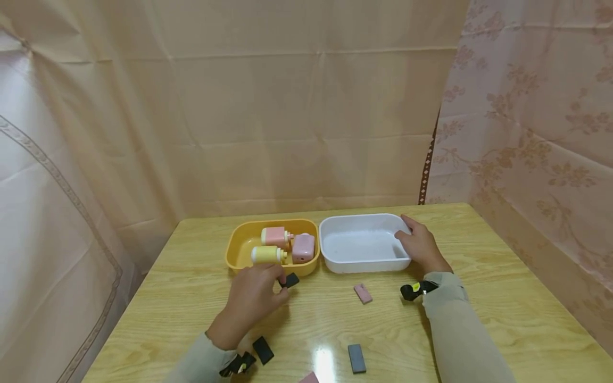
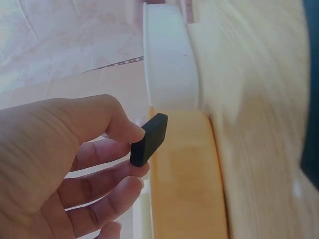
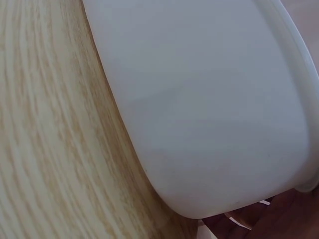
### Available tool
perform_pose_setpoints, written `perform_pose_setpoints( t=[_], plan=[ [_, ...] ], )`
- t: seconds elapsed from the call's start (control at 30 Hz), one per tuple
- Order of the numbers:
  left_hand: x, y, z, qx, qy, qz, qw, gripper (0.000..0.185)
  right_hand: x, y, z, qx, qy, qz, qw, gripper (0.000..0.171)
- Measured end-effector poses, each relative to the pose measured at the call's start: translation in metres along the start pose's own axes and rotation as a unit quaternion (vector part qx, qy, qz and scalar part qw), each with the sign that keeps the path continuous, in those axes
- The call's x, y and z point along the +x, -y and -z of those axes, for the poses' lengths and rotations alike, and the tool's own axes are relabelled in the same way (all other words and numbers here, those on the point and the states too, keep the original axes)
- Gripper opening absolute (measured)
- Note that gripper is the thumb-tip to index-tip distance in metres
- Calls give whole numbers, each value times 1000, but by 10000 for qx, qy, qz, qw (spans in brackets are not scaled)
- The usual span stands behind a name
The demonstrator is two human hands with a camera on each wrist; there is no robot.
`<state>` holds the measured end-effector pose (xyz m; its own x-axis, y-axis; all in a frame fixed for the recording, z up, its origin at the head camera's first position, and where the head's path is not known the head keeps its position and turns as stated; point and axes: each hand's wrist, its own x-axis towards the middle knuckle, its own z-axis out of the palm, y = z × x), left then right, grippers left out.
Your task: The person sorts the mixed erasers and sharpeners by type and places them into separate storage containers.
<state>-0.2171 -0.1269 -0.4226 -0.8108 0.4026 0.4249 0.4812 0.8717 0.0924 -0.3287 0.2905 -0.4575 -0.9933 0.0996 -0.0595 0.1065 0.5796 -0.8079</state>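
Note:
My left hand [image 1: 254, 292] pinches a small black rectangular block [image 1: 290, 280] between thumb and fingers. In the left wrist view that block [image 2: 148, 140] is held up in front of the yellow tray's wall [image 2: 188, 174]. Inside the yellow tray [image 1: 235, 246] lie a pink bottle [image 1: 274, 235], a yellow bottle [image 1: 265, 255] and a pink boxy object [image 1: 304, 248]. At the far right my right hand [image 1: 423, 248] grips the rim of a white tray [image 1: 366, 267], thumb over the inner side. The right wrist view is mostly filled by the white tray's outer wall [image 3: 199, 114].
A pink block [image 1: 363, 293] lies in front of the white tray. Closer to me are a grey block [image 1: 356, 358], another black block [image 1: 263, 350] by the left wrist, and a pink block [image 1: 310, 378] cut by the frame edge. Curtains [image 1: 287, 117] hang behind the wooden table.

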Motion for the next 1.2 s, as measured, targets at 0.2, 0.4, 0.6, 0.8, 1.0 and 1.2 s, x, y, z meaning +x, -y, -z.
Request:
perform_pose_setpoints(
  t=[0.2,0.4,0.6,0.8,1.0,1.2],
  plan=[
    [8,-5,5,-208,-130,-28,9997,12,-2,2,0,11,1,12,10000,69],
    [19,-11,11,-322,-269,-38,9991,9,0,1,-1,27,-15,51,10000,69],
    [31,-15,14,-321,-227,-49,9992,10,2,1,0,3,-49,110,9999,69],
    [39,-19,14,-339,-327,-4,9989,8,1,3,1,48,-30,36,10000,69],
    [48,-26,14,-559,-318,102,9979,8,-2,5,1,25,-24,-43,10000,69],
    [61,-37,15,-680,-300,36,9972,7,-4,5,1,53,-12,-118,9999,69]
  ],
)
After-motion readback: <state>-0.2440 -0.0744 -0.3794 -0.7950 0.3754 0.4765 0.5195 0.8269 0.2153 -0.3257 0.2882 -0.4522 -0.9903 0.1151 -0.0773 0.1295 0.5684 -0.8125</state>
